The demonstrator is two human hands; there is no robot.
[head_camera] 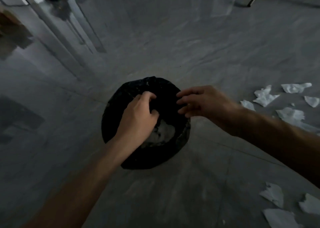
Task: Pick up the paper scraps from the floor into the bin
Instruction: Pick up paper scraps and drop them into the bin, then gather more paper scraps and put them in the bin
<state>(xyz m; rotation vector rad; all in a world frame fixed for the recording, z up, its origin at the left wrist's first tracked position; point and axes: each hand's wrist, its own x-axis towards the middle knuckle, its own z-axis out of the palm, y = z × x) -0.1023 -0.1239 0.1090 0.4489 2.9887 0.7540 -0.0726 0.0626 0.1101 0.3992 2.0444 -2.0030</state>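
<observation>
Hovering both hands over the bin (110,124), you are working at its mouth. Your left hand (138,117) is curling narrow, fingers bent inward; I cannot tell if it is gripping paper or the black liner. Your right hand (199,101) is spread wide, holding nothing. White paper (162,132) is already lying inside. More scraps (265,96) are waiting on the floor (190,46) at your right, near & further down. Risk: pulling the liner w/ the left fingers could be collapsing the opening, so next scraps fall beside the bin.

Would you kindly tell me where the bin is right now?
In the head view the black-lined bin stands on the grey floor at centre frame, under both hands, paper scraps to its right.
</observation>
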